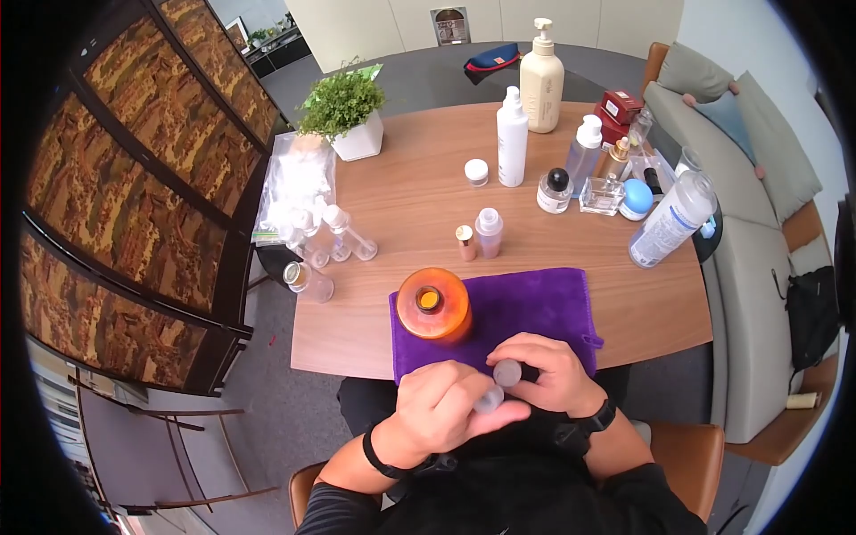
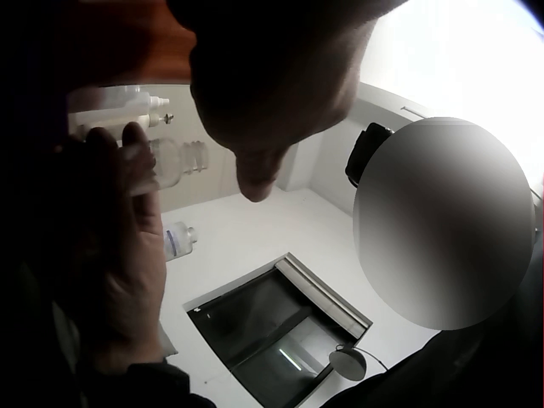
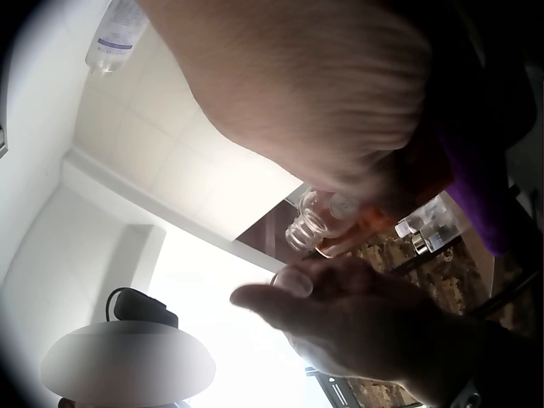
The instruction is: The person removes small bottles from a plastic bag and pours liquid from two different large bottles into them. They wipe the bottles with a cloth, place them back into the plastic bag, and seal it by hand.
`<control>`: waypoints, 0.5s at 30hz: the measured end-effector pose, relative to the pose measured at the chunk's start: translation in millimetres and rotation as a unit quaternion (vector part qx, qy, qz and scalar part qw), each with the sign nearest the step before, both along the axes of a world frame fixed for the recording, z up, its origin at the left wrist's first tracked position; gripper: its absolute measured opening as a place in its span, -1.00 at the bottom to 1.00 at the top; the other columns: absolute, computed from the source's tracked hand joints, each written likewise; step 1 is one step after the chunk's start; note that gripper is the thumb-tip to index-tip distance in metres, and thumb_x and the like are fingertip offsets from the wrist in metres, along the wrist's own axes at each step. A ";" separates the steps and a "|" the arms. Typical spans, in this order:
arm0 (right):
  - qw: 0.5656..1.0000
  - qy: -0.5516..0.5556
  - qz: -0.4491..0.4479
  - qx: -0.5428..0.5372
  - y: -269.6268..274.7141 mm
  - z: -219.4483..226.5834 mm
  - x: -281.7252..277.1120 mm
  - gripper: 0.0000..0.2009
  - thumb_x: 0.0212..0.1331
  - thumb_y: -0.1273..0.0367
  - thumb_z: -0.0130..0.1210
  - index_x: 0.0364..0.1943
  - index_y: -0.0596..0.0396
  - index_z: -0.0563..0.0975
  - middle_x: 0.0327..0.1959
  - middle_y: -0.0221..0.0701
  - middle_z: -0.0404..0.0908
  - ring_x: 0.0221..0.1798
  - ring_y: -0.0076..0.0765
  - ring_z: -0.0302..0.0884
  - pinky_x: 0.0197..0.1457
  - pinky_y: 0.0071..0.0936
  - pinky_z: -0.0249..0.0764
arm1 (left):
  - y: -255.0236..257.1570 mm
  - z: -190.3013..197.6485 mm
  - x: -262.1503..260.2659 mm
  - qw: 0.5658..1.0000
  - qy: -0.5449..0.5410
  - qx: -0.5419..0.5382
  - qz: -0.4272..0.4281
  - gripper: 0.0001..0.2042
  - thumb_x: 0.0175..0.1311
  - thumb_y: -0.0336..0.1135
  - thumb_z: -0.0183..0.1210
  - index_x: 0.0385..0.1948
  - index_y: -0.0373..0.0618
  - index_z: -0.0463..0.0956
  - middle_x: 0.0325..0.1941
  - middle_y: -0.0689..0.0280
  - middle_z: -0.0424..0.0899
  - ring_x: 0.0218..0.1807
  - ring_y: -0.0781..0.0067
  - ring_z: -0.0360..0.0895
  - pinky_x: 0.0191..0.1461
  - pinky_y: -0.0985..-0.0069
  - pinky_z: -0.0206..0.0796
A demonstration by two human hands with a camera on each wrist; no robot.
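Observation:
My right hand (image 1: 555, 373) pinches a small clear bottle (image 3: 316, 218), whose bare threaded neck shows in both wrist views. Close beside it, my left hand (image 1: 439, 408) holds a small clear cap (image 3: 293, 282) between thumb and curled fingers. Both hands are over the near edge of the table, in front of my body. An orange bottle (image 1: 434, 312) with an uncovered round mouth stands on a purple cloth (image 1: 535, 299) just beyond the left hand.
Small clear bottles (image 1: 352, 234) and a plastic bag (image 1: 299, 174) lie at the table's left. A potted plant (image 1: 343, 107) stands behind them. A pink bottle (image 1: 489, 234) is mid-table. Several bottles, including a white spray bottle (image 1: 512, 143) and a clear bottle (image 1: 664, 223), stand at back and right.

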State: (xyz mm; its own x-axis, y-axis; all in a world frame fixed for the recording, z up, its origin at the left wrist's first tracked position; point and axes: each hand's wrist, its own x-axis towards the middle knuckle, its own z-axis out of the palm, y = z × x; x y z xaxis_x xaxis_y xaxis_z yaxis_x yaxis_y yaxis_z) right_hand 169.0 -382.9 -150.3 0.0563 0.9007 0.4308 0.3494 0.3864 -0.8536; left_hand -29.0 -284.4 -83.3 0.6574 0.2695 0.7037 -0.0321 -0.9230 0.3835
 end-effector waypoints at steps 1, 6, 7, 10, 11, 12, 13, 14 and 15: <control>1.000 0.009 -0.008 -0.005 0.3 1.9 -0.4 -0.59 0.06 0.56 0.51 0.06 0.17 0.72 -0.01 -0.23 0.80 0.01 -0.10 0.79 0.09 -0.29 0.72 | 1.8 3.7 -4.7 1.000 -0.017 -0.005 -0.013 -0.44 0.00 0.04 0.72 -0.16 -0.15 0.66 -0.36 0.26 0.67 -0.41 0.29 0.65 -0.39 0.44 0.49; 0.999 0.015 -0.022 -0.031 -1.1 9.8 -0.7 -0.59 0.07 0.55 0.55 0.05 0.19 0.71 -0.06 -0.25 0.81 -0.01 -0.15 0.81 0.08 -0.32 0.70 | 17.3 -9.5 -41.9 0.989 -0.088 -0.001 0.115 -0.60 0.34 -0.15 0.52 0.03 -0.24 0.69 -0.28 0.17 0.70 -0.34 0.17 0.63 -0.25 0.35 0.52; 0.999 0.020 -0.022 -0.029 -0.9 8.7 -0.6 -0.59 0.08 0.54 0.55 0.05 0.19 0.70 -0.06 -0.25 0.81 -0.02 -0.16 0.80 0.08 -0.33 0.69 | 24.6 -10.8 -44.0 0.982 -0.069 0.016 0.173 -0.66 0.36 -0.31 0.44 0.07 -0.29 0.67 -0.26 0.12 0.69 -0.27 0.12 0.62 -0.20 0.33 0.52; 0.999 0.012 -0.028 -0.042 -1.2 10.6 -1.4 -0.60 0.12 0.51 0.54 0.07 0.16 0.70 -0.06 -0.25 0.80 -0.03 -0.14 0.79 0.11 -0.32 0.68 | 49.0 -26.0 -43.9 0.951 0.001 -0.158 0.265 -0.64 0.30 -0.41 0.45 0.11 -0.25 0.66 -0.22 0.10 0.71 -0.23 0.10 0.65 -0.17 0.25 0.52; 0.999 0.014 -0.032 -0.035 -0.5 8.6 -2.4 -0.59 0.12 0.53 0.53 0.08 0.17 0.69 -0.08 -0.25 0.80 -0.05 -0.17 0.79 0.09 -0.34 0.68 | 59.0 -31.0 -43.7 0.949 -0.002 -0.157 0.272 -0.64 0.30 -0.41 0.45 0.11 -0.25 0.66 -0.22 0.10 0.71 -0.23 0.10 0.65 -0.17 0.25 0.52; 0.999 0.011 -0.025 -0.034 0.0 7.7 -3.0 -0.59 0.12 0.53 0.53 0.08 0.17 0.69 -0.08 -0.25 0.80 -0.05 -0.17 0.79 0.09 -0.34 0.68 | 70.0 -36.8 -43.1 0.958 0.048 -0.145 0.243 -0.65 0.29 -0.41 0.45 0.09 -0.23 0.66 -0.21 0.11 0.72 -0.19 0.08 0.67 -0.13 0.22 0.54; 0.998 0.024 -0.029 -0.048 -0.1 7.6 -2.9 -0.58 0.13 0.54 0.52 0.10 0.18 0.69 -0.08 -0.25 0.80 -0.05 -0.19 0.79 0.08 -0.35 0.67 | 77.7 -42.0 -43.1 0.963 0.098 -0.133 0.211 -0.65 0.27 -0.42 0.45 0.08 -0.20 0.66 -0.19 0.11 0.74 -0.15 0.06 0.69 -0.09 0.20 0.55; 0.997 0.035 -0.034 -0.061 -1.1 7.3 -2.3 -0.57 0.14 0.55 0.51 0.12 0.19 0.68 -0.08 -0.25 0.80 -0.06 -0.21 0.79 0.08 -0.36 0.67 | 82.3 -46.5 -42.4 0.963 0.093 -0.134 0.214 -0.65 0.27 -0.42 0.45 0.08 -0.20 0.66 -0.19 0.11 0.74 -0.15 0.06 0.69 -0.09 0.20 0.55; 0.996 0.059 -0.035 -0.064 -1.7 -0.3 -2.6 -0.56 0.15 0.56 0.49 0.15 0.19 0.66 -0.09 -0.24 0.81 -0.05 -0.24 0.79 0.07 -0.37 0.67 | 86.0 -49.1 -40.0 0.967 0.129 -0.107 0.193 -0.65 0.26 -0.43 0.44 0.08 -0.19 0.66 -0.18 0.12 0.74 -0.11 0.03 0.69 -0.05 0.17 0.56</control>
